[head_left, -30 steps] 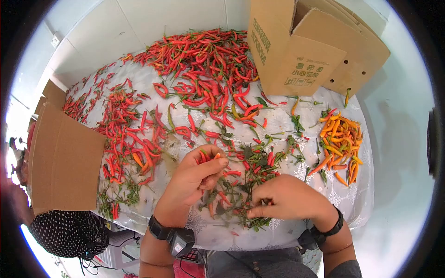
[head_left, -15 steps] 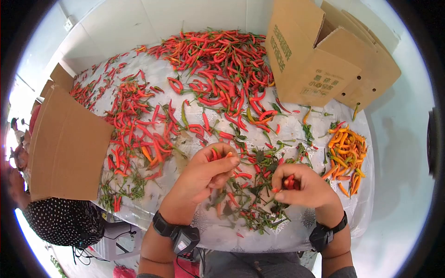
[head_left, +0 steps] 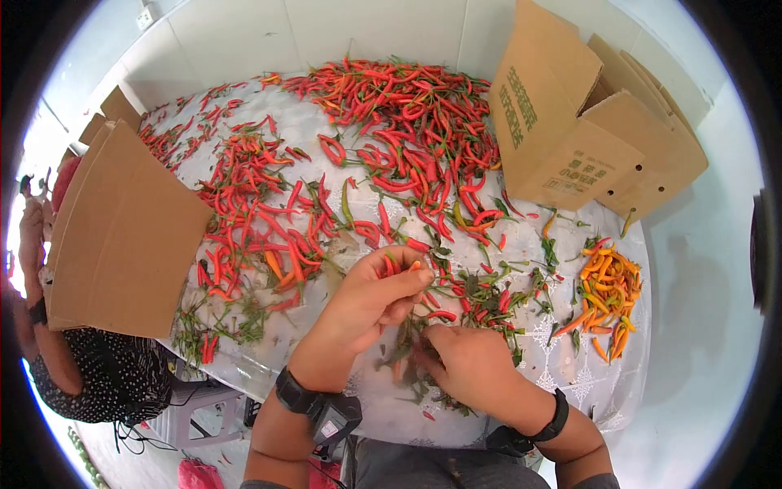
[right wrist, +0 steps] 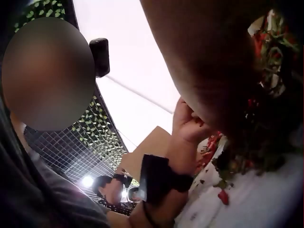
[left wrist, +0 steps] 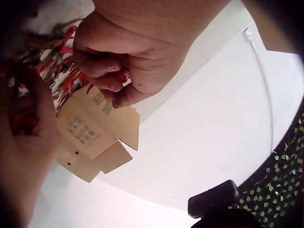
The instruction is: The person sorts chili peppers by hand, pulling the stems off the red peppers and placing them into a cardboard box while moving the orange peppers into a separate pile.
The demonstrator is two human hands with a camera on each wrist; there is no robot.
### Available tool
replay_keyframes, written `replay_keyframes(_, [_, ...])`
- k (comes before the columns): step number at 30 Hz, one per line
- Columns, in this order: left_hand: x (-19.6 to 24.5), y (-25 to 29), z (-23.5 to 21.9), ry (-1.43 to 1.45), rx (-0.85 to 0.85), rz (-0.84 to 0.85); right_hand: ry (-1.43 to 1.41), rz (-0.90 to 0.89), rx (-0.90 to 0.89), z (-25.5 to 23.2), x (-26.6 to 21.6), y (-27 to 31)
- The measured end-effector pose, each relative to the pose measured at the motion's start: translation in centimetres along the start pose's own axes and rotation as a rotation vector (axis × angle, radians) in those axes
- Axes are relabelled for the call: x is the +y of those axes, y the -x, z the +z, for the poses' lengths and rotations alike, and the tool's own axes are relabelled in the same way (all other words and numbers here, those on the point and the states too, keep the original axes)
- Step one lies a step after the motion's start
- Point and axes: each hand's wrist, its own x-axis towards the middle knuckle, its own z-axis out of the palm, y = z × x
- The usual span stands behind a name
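My left hand (head_left: 379,297) is raised over the near middle of the table, its curled fingers holding red chili peppers (left wrist: 124,76). An orange-red tip shows by its thumb in the head view. Just right of it and lower, my right hand (head_left: 481,367) reaches down into loose green stems and leaves (head_left: 407,334) mixed with red chilies. Its fingertips are partly blurred in the head view. From the left wrist, the right hand's fingers curve round red chili peppers (left wrist: 23,121) in the palm.
A big heap of red chilies (head_left: 407,98) lies at the back, another heap (head_left: 252,196) at the left. Orange chilies (head_left: 607,285) form a pile at the right. Cardboard boxes stand at the back right (head_left: 554,147) and left (head_left: 122,236). Another person's arm (head_left: 53,342) shows far left.
My right hand moved right with red chilies showing in its palm, then back left and down into the stems beside my left hand. The left hand keeps its grip. The head view has shifted.
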Motion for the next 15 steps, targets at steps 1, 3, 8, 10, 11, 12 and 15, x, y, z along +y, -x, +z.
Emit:
replay_keyframes(1, [0.1,0.1,0.1,0.006,0.013,0.0,0.007,-0.016,-0.01,0.0,0.0,0.1])
replay_keyframes(3, [0.2,0.1,-0.1,0.017,0.006,0.017,0.024,-0.055,-0.034,-0.2,0.3,0.4])
replay_keyframes(8, [1.1,0.6,-0.1,-0.472,0.104,0.086,0.035,-0.005,-0.018,-0.4,1.0,0.6])
replay_keyframes(10, [1.5,0.8,-0.7,-1.101,0.159,0.23,-0.092,0.016,0.013,-0.7,1.8,0.7])
replay_keyframes(11, [1.8,1.0,-0.7,-1.242,0.145,0.217,-0.212,0.037,0.037,-1.1,2.2,0.6])
replay_keyframes(12, [1.9,1.4,-0.5,-1.382,0.129,0.201,-0.332,0.059,0.059,-1.5,2.6,0.6])
replay_keyframes(15, [0.5,1.7,-0.5,-1.692,0.015,0.198,-0.86,0.187,0.147,-2.2,4.7,0.4])
